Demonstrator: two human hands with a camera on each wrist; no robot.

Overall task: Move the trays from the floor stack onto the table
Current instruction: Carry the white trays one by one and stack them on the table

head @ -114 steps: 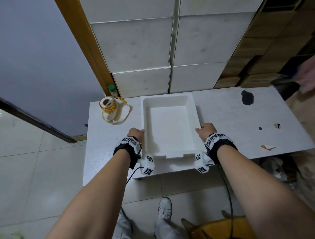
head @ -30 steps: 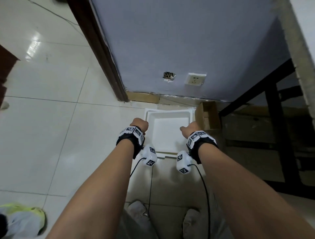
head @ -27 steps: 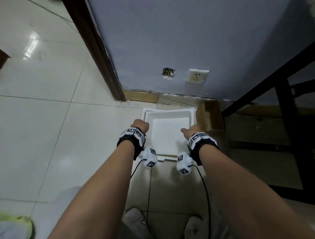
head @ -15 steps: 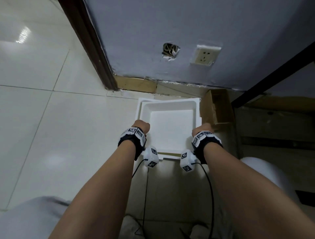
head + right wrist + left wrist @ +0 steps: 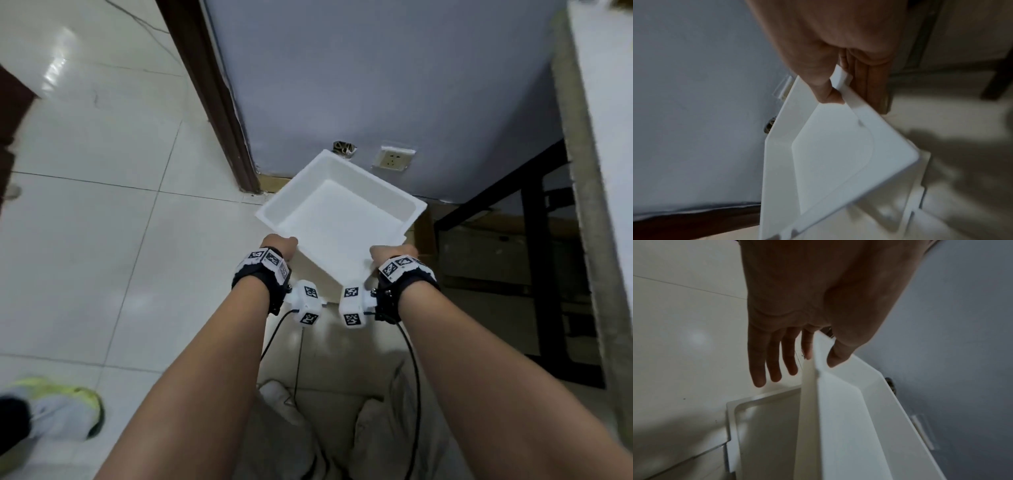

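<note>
Low in the frame, our forearms reach up from our knees to the hands. Our left hand point(image 5: 278, 247) pinches the tray point(image 5: 337, 219) rim, thumb inside and fingers point(image 5: 772, 360) straight along the outer wall; our right hand point(image 5: 388, 255) pinches the opposite rim the same way. We hold the tray lifted and turned cornerwise at centre frame, above another tray point(image 5: 764, 426) on the floor point(image 5: 85, 222). Beyond, a socket point(image 5: 394, 159) sits in the wall; the tabletop point(image 5: 606, 137) edge runs down the right.

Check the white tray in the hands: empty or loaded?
Empty. The head view shows the white tray with a bare floor and nothing inside, as the left hand and right hand grip its sides.
</note>
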